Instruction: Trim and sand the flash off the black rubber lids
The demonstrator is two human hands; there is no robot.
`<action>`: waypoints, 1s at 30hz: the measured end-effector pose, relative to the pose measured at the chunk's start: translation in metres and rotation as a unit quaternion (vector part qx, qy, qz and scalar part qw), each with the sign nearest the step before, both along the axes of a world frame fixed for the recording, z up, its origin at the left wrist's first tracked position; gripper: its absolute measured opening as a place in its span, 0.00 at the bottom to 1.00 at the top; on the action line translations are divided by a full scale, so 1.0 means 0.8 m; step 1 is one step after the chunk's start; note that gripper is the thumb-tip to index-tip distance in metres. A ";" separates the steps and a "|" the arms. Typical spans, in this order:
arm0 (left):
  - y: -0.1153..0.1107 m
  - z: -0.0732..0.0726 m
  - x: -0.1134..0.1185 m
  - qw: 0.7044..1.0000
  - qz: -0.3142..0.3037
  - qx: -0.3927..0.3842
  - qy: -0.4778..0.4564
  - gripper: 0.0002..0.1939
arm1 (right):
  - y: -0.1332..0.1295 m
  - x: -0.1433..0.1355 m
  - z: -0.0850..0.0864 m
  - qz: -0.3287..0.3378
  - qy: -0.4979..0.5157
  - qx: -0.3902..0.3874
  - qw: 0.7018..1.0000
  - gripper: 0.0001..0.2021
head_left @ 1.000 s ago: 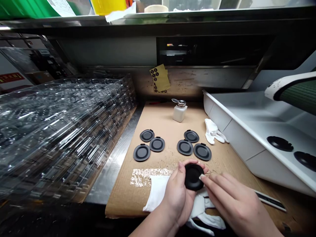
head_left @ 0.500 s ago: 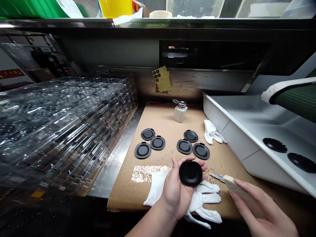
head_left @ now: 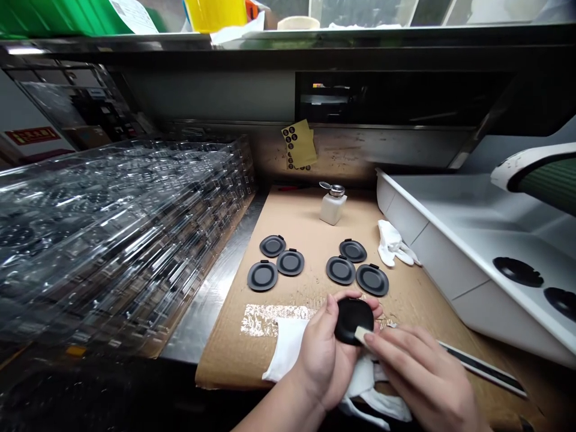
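Black rounded disc of smooth plastic (head_left: 353,318) is held above the near part of the brown cardboard sheet (head_left: 306,219), which I take as the reference for all places. At the left side of the cardboard stands a tall stack of clear plastic trays (head_left: 135,240), probably put there to be within easy reach. On the left part of the cardboard lie three dark grey rounded plates with small tabs (head_left: 290,263), close together but all flat, maybe so that each can be seen singly. At the near edge lies a white cloth glove (head_left: 288,348), partly covered by the left hand (head_left: 324,354). This hand is half curled, palm up, with the thumb at the disc's left edge and fingers behind it, I think to support it and leave its face free. At the far part of the cardboard stands an upright whitish square bottle with a metal top (head_left: 333,208), apart from the handwork. On the right part lie three similar dark grey plates (head_left: 341,270), and beyond them, another white cloth glove (head_left: 390,243). Over the near right part, the right hand (head_left: 427,366) pinches a small pale block (head_left: 361,333) with bent fingers; its tip seems to touch the disc's lower edge. Along the cardboard's right side stands a light grey plastic tub (head_left: 409,222), with black round pieces (head_left: 517,272) inside.
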State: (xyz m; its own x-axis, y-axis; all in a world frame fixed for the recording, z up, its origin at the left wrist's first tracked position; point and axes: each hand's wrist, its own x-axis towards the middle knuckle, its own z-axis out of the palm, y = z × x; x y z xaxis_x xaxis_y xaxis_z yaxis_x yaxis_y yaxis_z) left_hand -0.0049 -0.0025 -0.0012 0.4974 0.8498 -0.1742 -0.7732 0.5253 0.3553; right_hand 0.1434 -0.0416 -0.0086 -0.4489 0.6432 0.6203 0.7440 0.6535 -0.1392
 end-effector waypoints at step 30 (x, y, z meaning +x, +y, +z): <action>0.007 -0.006 0.002 0.998 0.027 -0.052 -0.026 0.27 | 0.029 -0.048 0.019 0.004 0.020 -0.022 1.000 0.15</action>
